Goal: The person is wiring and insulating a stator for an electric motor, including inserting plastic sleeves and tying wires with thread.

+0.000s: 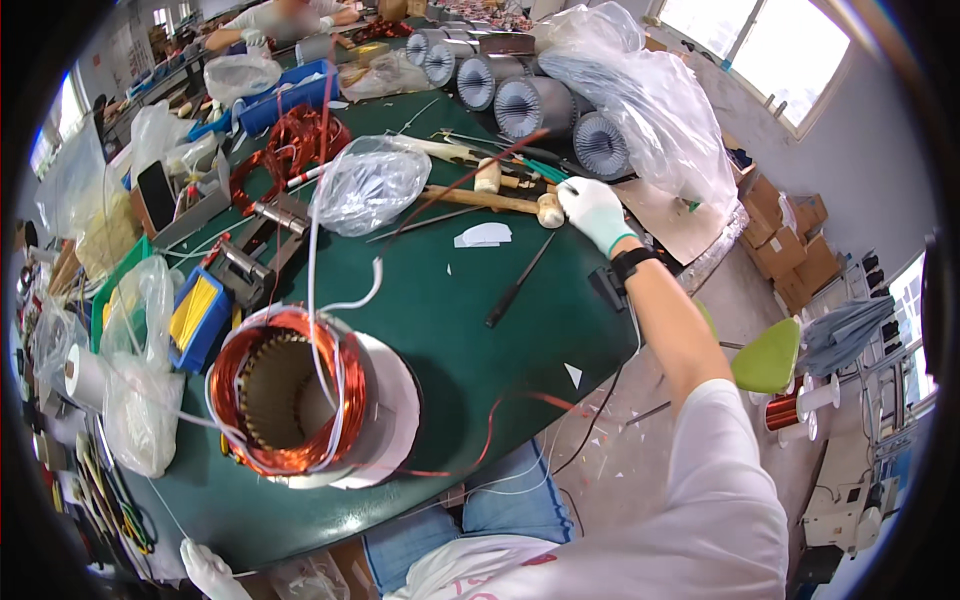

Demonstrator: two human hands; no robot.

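My right hand (596,212), in a white glove, is at the far side of the table with its fingers curled. It is beside a wooden mallet (549,211) and the tips of green-handled tools (545,170); what its fingers hold, if anything, is hidden. At the lower left edge, my gloved left hand (208,570) is closed on a thin white cord (168,508). Between them stands a motor stator (290,390), upright, with copper windings around its slotted bore. White sleeved leads (312,250) rise from the windings.
A screwdriver (518,282), a clear plastic bag (372,185) and white paper pieces (483,235) lie on the green table (560,320). Several stator cores (535,105) line the far edge. At left are a blue bin (198,318) and a metal fixture (262,245). Another person works at the back.
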